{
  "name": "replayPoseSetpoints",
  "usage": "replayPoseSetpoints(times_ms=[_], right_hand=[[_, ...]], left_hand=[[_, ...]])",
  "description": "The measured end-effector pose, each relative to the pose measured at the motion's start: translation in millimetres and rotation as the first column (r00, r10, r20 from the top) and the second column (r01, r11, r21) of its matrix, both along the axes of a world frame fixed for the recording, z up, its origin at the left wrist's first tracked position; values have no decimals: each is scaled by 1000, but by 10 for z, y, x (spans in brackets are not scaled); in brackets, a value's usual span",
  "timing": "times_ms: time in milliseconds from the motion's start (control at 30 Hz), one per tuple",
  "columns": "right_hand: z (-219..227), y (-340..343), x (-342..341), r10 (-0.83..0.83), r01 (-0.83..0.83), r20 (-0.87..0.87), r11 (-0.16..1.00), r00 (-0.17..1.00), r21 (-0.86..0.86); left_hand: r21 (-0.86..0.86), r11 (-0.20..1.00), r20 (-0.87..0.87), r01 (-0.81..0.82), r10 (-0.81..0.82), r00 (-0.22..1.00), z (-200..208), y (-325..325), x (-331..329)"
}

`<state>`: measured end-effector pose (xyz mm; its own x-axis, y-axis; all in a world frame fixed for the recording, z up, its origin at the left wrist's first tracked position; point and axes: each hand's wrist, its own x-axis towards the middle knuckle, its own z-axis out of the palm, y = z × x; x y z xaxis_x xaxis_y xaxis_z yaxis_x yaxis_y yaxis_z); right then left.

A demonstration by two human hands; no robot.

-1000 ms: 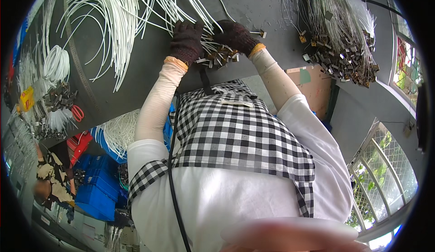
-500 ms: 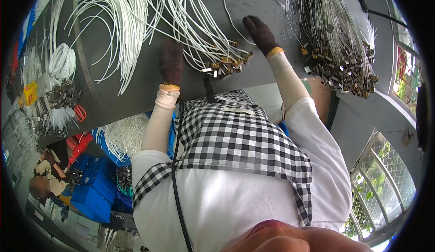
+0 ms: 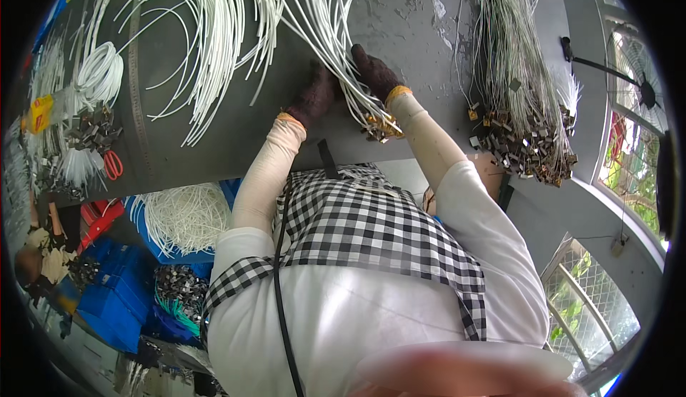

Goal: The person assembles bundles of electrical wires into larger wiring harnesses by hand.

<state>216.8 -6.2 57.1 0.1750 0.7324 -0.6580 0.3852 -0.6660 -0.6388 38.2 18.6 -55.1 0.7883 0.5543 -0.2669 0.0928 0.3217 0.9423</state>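
A bundle of white cables [image 3: 325, 36] runs down the grey table, its small brass-coloured end pieces [image 3: 384, 127] clustered near the front edge. My left hand [image 3: 316, 95], in a dark knitted glove, presses against the bundle's left side, with its fingertips partly hidden by the cables. On the other side, my right hand [image 3: 375, 72], gloved the same way, closes around the strands just above the end pieces. Between them the two hands squeeze the cables together.
Left of my hands lies a curved bundle of white cables [image 3: 214, 47]. A large pile of thin wires with metal end pieces [image 3: 525, 140] sits at right. Red-handled scissors [image 3: 113, 165] lie left, near a coiled cable [image 3: 100, 72]. Below stand blue bins [image 3: 118, 300].
Both hands have come together around the cable bundle from either side. The spread cables and end pieces are now gathered tighter and sit farther right. The whole view has shifted slightly.
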Motion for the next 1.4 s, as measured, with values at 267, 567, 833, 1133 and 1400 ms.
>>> replayPoseSetpoints(times_ms=[267, 567, 833, 1133, 1400], right_hand=[[-408, -126, 171, -146, 60, -671, 987, 727, -150], [155, -180, -105, 138, 7, -601, 973, 787, 232], [221, -109, -117, -13, 67, -296, 983, 955, 174], [383, -131, -4, -96, 195, -522, 971, 847, 138], [269, -16, 13, 119, -382, 429, 703, 895, 600]], left_hand=[[250, 955, -411, -159, 253, 876, 568, 91, 106], [569, 760, -537, 313, 55, 842, 1220, 412, 43], [806, 418, -433, 418, -65, 899, 1003, 439, -149], [117, 986, 320, -117, 74, 945, 832, 62, 1], [-84, 994, 99, -66, 75, 992, 1135, -177, 214]])
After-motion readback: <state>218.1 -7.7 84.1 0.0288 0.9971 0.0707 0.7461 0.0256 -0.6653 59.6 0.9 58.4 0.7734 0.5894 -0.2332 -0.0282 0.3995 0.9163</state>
